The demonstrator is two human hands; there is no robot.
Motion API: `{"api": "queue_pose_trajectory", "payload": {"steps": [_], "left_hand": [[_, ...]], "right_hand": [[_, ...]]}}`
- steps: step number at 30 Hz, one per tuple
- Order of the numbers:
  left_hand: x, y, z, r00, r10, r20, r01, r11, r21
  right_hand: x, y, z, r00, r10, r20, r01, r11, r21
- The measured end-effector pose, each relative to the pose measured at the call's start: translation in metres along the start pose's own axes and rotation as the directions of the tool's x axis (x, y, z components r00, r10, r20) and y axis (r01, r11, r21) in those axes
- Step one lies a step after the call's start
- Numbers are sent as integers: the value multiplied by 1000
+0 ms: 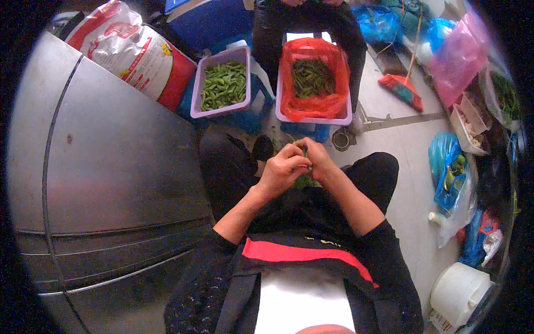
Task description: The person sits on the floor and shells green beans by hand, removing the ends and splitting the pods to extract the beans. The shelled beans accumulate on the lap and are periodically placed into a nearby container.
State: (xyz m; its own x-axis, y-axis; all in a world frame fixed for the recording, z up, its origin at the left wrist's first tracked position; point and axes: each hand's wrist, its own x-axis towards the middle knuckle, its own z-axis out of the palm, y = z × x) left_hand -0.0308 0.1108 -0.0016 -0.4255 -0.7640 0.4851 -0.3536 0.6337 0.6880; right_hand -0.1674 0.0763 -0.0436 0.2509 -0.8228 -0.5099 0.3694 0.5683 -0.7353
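Note:
My left hand (278,172) and my right hand (318,160) meet over my lap, with their fingertips pinched close together. Between them is a small green pod (306,153), largely hidden by the fingers. Below the hands shows more green plant matter (305,181); what holds it is hidden. Ahead on the left, a pale lilac plastic basket (221,112) holds plump green pods (225,85). Beside it, a second lilac basket (313,120) is lined with a red mesh bag (311,109) containing darker green pods (313,77).
A metal cabinet (125,158) lies close on my left, with a printed sack (137,58) beyond. Another person in dark clothes (267,37) sits opposite. On the right are a broom (402,87), vegetable bags (450,175) and a white plastic container (457,292).

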Motion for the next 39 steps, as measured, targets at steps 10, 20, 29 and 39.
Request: {"api": "queue_pose_trajectory", "payload": {"steps": [10,20,29,39], "left_hand": [[-2,-33,-36,585,-793,167,451,147,-880],[-19,-33,-26,939,-344,14,321,890,323],[-5,-20,-21,589,-806,-56,614,492,-617],[-3,-25,-28,689,-715,-123,389,507,-769]], "right_hand": [[-6,-17,5,925,-301,231,373,604,-705],[-10,-20,4,820,-434,372,532,343,-774],[-13,-20,12,878,-419,233,479,737,-477],[-10,-18,12,860,-359,363,509,640,-575]]}}
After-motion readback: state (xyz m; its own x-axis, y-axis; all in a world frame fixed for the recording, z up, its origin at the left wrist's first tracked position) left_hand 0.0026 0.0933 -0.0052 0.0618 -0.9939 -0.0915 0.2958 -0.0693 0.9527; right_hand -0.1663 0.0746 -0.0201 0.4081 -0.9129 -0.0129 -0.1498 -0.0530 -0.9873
